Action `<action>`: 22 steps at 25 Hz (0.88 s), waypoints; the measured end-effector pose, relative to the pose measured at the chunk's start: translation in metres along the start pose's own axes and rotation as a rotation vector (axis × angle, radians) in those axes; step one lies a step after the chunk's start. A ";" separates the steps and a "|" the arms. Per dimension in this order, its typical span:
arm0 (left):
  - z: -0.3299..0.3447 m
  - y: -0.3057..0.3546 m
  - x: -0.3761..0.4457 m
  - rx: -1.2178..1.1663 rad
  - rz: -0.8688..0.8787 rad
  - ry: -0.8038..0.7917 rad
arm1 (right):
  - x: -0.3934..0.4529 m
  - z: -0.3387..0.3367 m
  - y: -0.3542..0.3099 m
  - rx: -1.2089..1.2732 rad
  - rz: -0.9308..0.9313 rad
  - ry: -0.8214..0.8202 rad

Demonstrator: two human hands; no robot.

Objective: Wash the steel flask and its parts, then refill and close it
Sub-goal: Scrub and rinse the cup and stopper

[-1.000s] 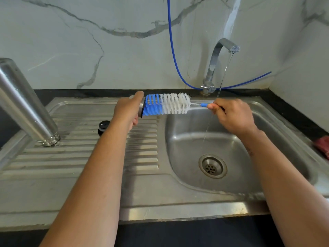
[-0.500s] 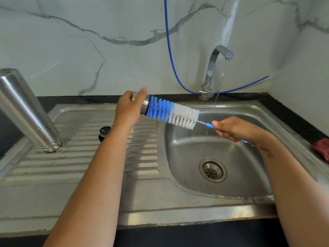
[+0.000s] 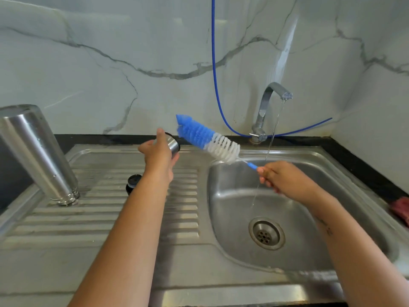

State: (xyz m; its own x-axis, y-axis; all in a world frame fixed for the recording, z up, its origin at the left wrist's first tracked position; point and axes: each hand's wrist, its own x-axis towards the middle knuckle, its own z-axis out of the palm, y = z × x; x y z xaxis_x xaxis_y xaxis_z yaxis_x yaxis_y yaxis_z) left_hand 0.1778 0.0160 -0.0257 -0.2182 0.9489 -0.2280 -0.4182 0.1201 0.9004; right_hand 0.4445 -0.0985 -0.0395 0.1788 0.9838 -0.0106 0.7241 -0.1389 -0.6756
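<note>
My left hand [image 3: 158,156] grips a small steel flask cap [image 3: 173,144] above the draining board, its open end turned to the right. My right hand [image 3: 281,177] holds the blue handle of a bottle brush [image 3: 208,138] with blue and white bristles. The brush is out of the cap, its blue tip raised just right of it. The steel flask body [image 3: 37,156] stands upside down, mouth down, on the draining board at the far left. A small black stopper [image 3: 133,182] sits on the ribbed board near my left forearm.
The tap [image 3: 269,107] runs a thin stream into the steel sink basin [image 3: 232,209], passing close by my right hand. A blue hose [image 3: 214,63] hangs down the marble wall. A reddish cloth [image 3: 401,209] lies on the black counter at the right edge.
The brush was inside the cap a second ago. It has been pulled out and tilted so its blue tip points up. My right hand dropped lower over the basin.
</note>
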 end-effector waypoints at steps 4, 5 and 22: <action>-0.001 -0.002 -0.001 0.002 -0.159 -0.153 | -0.004 0.031 -0.030 0.036 -0.088 -0.083; -0.001 0.001 -0.002 -0.083 -0.178 -0.204 | -0.006 0.034 -0.034 0.009 -0.108 -0.080; 0.013 -0.006 -0.016 -0.259 -0.012 -0.335 | -0.018 0.044 -0.050 -0.148 -0.370 0.160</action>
State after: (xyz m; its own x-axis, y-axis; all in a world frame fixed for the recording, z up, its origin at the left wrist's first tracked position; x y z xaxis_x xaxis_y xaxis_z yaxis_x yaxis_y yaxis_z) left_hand 0.1951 0.0040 -0.0232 0.0690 0.9954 -0.0660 -0.6357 0.0949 0.7661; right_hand 0.3753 -0.1043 -0.0380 -0.0189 0.9421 0.3349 0.8442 0.1945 -0.4995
